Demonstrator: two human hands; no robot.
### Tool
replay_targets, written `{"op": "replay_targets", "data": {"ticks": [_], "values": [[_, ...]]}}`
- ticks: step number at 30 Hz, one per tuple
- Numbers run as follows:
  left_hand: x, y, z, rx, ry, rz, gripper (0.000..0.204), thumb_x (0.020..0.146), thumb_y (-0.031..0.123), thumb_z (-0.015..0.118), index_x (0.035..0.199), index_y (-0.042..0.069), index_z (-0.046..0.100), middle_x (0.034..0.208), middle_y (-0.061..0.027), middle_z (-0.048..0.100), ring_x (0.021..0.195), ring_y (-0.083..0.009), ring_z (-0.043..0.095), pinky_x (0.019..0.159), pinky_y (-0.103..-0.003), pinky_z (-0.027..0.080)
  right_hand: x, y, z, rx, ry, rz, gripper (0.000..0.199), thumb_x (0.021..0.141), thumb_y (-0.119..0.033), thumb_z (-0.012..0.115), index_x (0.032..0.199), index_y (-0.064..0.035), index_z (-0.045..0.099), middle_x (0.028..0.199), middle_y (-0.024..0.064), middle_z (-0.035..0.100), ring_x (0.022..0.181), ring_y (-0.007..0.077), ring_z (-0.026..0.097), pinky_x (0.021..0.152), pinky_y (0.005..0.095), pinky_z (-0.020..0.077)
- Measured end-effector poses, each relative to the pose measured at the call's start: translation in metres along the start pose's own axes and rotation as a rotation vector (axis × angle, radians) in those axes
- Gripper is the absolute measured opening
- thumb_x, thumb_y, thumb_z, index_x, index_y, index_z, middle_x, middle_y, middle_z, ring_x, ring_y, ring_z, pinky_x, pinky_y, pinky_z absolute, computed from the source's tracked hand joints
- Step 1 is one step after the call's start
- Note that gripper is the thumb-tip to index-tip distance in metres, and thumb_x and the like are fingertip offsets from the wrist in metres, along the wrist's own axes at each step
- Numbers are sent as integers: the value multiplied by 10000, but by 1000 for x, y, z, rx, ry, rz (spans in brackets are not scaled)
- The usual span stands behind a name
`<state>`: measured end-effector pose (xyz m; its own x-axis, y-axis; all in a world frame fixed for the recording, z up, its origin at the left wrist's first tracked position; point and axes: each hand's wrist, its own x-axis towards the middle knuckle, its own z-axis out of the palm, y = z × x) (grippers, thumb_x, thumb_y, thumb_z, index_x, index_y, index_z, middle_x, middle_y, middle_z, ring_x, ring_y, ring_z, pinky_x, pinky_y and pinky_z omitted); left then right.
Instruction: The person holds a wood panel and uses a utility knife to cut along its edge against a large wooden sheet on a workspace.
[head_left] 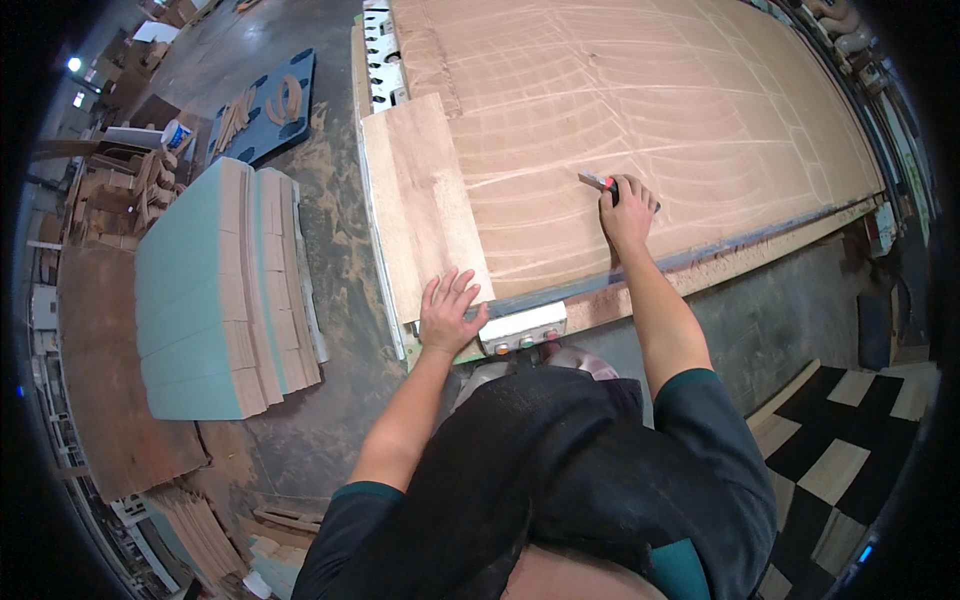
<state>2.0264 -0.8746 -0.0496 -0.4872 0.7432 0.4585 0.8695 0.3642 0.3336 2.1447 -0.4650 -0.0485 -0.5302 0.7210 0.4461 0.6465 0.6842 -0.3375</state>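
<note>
- My right hand (630, 205) is curled round what looks like a utility knife (610, 185) with a red-and-black handle; the grip is closed on it, though how hard it squeezes I cannot tell.
- The knife lies over the brown top of the worktable (700, 150), to the right of the pale wood-grained plank (425, 190) and apart from it. Its narrow end points left, toward the plank; I judge this hold gives control of that end and keeps the fingers behind it. Whether it touches the top I cannot make out.
- My left hand (453, 312) grasps nothing: it rests on the plank's near end with the fingers spread. I read that as a light steadying touch, spread to cover more of the wood.
- The plank lies flat along the table's left side, running away from me, probably so its near end is within easy reach.
- A white control box (523, 332) with coloured buttons sits at the front edge, between my arms, likely put there for reach from where I stand.
- Well to the left, a stack of green-faced panels (190, 300) stands beside the table; farther back, curved wooden pieces (290, 98) lie on a blue pallet (300, 70), presumably to hold them off the floor.
</note>
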Motion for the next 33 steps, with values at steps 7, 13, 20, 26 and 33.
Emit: {"op": "replay_targets", "data": {"ticks": [7,13,20,26,33], "values": [[-2,0,3,28,-38,-9,300,903,327,814,1128,130,840,1475,-33,739,1462,-275,629,1251,-519,417,1,2,1,-7,3,-19,380,945,-286,722,1293,-137,760,1377,108,718,1328,355,623,1204,528,410],[-2,0,4,34,-22,-7,294,902,320,809,1131,137,841,1466,-30,745,1468,-271,625,1254,-520,411,0,2,-1,27,11,-26,375,944,-271,724,1291,-134,757,1375,114,715,1323,349,622,1199,519,404],[4,6,0,-59,6,-86,200,927,278,815,1071,144,848,1396,-29,795,1432,-272,667,1243,-504,414,-1,4,-5,69,9,-36,371,956,-273,731,1292,-119,755,1369,111,714,1328,345,617,1201,518,402],[4,18,17,-129,91,-280,137,1014,206,798,1004,85,860,1305,-112,838,1403,-301,706,1257,-507,392,-1,8,-6,110,2,-36,411,927,-268,760,1306,-110,746,1392,129,708,1349,359,607,1200,529,409],[11,47,32,-124,64,-542,236,1019,241,804,1194,87,842,1412,-98,794,1499,-302,618,1321,-503,314,-3,11,-10,162,-7,-39,396,917,-234,773,1290,-106,739,1381,122,706,1344,360,604,1198,532,400]]}}
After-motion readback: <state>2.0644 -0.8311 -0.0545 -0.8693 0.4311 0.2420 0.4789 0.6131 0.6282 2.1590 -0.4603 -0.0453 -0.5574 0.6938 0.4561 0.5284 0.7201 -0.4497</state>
